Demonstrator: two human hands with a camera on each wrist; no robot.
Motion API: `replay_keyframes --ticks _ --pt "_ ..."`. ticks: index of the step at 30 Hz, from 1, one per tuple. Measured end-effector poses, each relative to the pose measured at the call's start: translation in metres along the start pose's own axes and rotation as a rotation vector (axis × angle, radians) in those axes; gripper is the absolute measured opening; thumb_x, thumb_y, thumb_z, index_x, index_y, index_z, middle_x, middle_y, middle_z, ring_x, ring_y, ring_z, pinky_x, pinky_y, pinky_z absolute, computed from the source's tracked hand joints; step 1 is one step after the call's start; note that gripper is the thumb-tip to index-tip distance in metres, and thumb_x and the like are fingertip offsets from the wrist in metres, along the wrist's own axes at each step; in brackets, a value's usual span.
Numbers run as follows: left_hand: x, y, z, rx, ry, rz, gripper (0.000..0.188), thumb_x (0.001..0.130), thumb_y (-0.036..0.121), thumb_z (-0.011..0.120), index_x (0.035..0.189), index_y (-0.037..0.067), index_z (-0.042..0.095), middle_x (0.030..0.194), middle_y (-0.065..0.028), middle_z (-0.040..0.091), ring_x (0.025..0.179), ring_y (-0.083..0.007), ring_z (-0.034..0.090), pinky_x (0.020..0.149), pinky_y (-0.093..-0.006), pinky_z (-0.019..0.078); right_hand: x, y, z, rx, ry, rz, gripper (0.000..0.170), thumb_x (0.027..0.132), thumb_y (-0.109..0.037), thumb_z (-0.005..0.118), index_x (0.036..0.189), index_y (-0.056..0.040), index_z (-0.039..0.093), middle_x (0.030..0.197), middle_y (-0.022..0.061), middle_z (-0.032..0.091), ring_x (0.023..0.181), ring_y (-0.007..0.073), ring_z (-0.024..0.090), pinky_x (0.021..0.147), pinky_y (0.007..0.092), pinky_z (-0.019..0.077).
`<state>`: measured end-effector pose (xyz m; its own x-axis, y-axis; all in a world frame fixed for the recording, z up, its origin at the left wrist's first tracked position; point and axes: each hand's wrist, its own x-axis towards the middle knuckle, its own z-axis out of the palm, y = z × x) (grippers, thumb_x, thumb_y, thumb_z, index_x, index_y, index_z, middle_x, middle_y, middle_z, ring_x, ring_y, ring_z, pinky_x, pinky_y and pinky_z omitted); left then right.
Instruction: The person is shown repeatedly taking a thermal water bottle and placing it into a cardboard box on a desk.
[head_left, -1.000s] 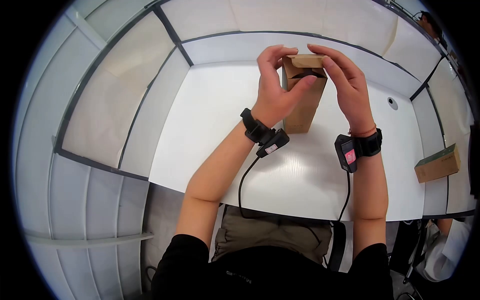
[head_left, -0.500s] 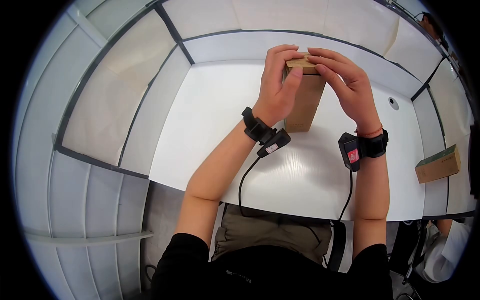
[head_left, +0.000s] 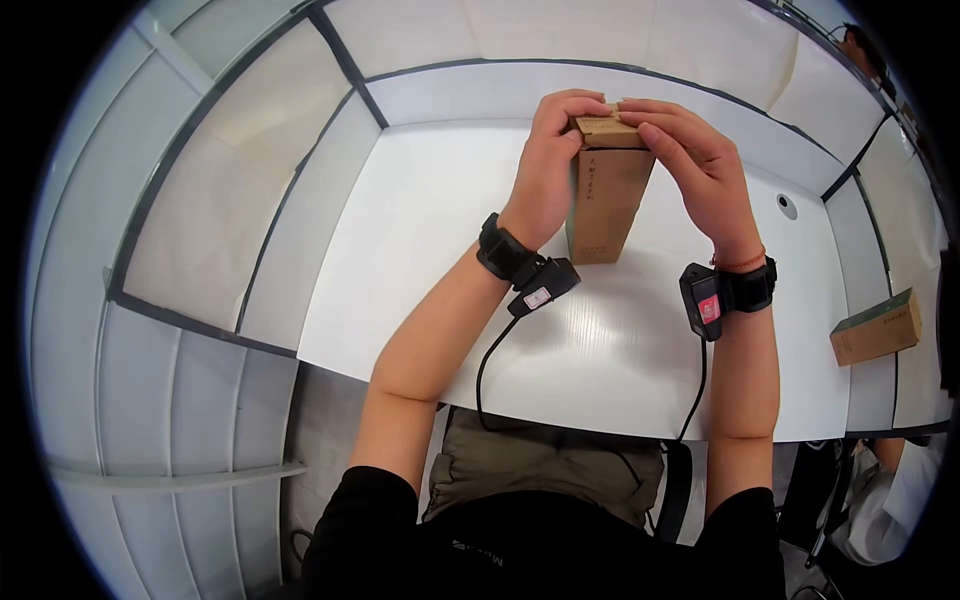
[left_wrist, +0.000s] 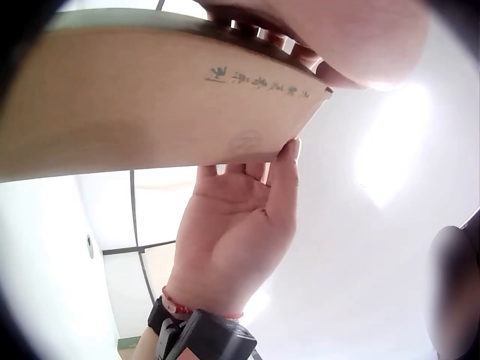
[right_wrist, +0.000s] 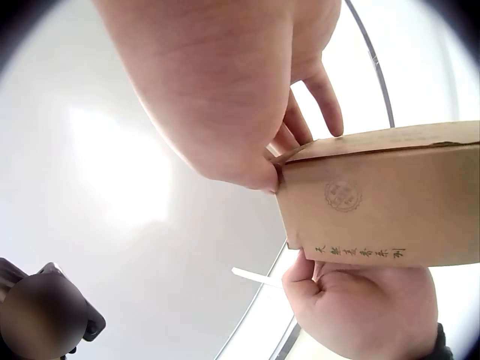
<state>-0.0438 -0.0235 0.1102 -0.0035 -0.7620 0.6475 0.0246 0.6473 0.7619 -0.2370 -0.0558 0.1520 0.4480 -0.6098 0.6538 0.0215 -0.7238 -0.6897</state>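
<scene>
A tall brown cardboard box (head_left: 610, 205) stands upright on the white table, its top panel folded down. Dark green printed characters and a round stamp mark its front face, seen close up in both wrist views. My left hand (head_left: 546, 175) grips the upper left side, with the thumb at the front left corner and fingers over the top's left edge. On the opposite side, my right hand (head_left: 705, 180) holds the upper right corner between its thumb and the fingers lying across the top. In the left wrist view, the right thumb (left_wrist: 285, 180) touches the box's top corner.
A second, smaller cardboard box (head_left: 876, 328) with a green side lies at the right edge. Pale partition panels (head_left: 500, 95) with dark frames enclose the white table (head_left: 420, 200). A round cable hole (head_left: 787, 207) is at the back right. Black cables hang from both wrist cameras.
The box's top flap was raised with a dark gap beneath it; it now lies down. My left thumb has moved from the front face to the left edge, uncovering the printed characters.
</scene>
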Motion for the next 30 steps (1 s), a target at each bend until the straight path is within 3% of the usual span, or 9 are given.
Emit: replay_keyframes --ticks 5,11,17,20,25,30 --pt "0.0 0.0 -0.003 -0.067 -0.024 -0.027 0.043 0.092 0.016 0.038 0.128 0.004 0.058 0.142 -0.0109 0.051 0.134 -0.0248 0.046 0.114 -0.0381 0.0338 -0.001 0.001 0.0 -0.004 -0.004 0.002 0.023 0.101 -0.016 0.062 0.116 -0.0033 0.074 0.118 0.008 0.073 0.106 0.019 0.067 0.093 0.0302 0.0518" --pt "0.001 0.015 -0.004 -0.34 -0.076 -0.194 0.049 0.087 0.022 0.045 0.132 0.005 0.057 0.143 -0.0101 0.051 0.133 -0.0259 0.046 0.115 -0.0403 0.0326 0.0 0.0 0.001 -0.006 -0.002 0.001 0.023 0.1 -0.016 0.063 0.116 -0.0041 0.075 0.119 0.0081 0.072 0.108 0.0199 0.066 0.094 0.0308 0.0514" --pt "0.001 0.011 -0.004 -0.417 -0.078 -0.182 0.043 0.096 0.029 0.044 0.129 0.006 0.059 0.141 -0.0082 0.052 0.132 -0.0246 0.047 0.114 -0.0389 0.0334 -0.001 -0.001 0.001 -0.096 -0.035 -0.044 0.021 0.098 -0.015 0.065 0.113 -0.0048 0.076 0.121 0.0084 0.071 0.111 0.0217 0.066 0.097 0.0326 0.0506" --pt "0.003 0.021 0.003 -0.232 0.007 -0.29 0.034 0.102 0.028 0.044 0.125 0.008 0.06 0.139 -0.007 0.054 0.128 -0.0218 0.051 0.111 -0.0365 0.0366 -0.001 0.001 0.0 -0.092 -0.048 -0.047 0.02 0.097 -0.014 0.065 0.111 -0.0045 0.077 0.121 0.0086 0.071 0.112 0.022 0.065 0.098 0.0332 0.0502" --pt "-0.002 0.021 0.008 -0.129 -0.016 -0.225 0.025 0.103 0.019 0.048 0.122 0.008 0.059 0.133 -0.0056 0.057 0.122 -0.0184 0.054 0.107 -0.0331 0.0407 -0.002 0.0 0.002 -0.064 -0.045 -0.026 0.019 0.097 -0.013 0.064 0.108 -0.0036 0.077 0.123 0.009 0.069 0.11 0.0225 0.065 0.098 0.0331 0.0494" --pt "-0.003 0.004 0.009 -0.187 -0.004 -0.223 0.033 0.104 0.022 0.047 0.134 0.007 0.05 0.131 -0.0085 0.054 0.121 -0.0176 0.052 0.104 -0.0324 0.0425 -0.006 0.016 0.019 -0.024 0.021 -0.028 0.03 0.102 -0.02 0.054 0.127 -0.0051 0.064 0.137 0.0112 0.057 0.124 0.024 0.054 0.107 0.0342 0.0413"
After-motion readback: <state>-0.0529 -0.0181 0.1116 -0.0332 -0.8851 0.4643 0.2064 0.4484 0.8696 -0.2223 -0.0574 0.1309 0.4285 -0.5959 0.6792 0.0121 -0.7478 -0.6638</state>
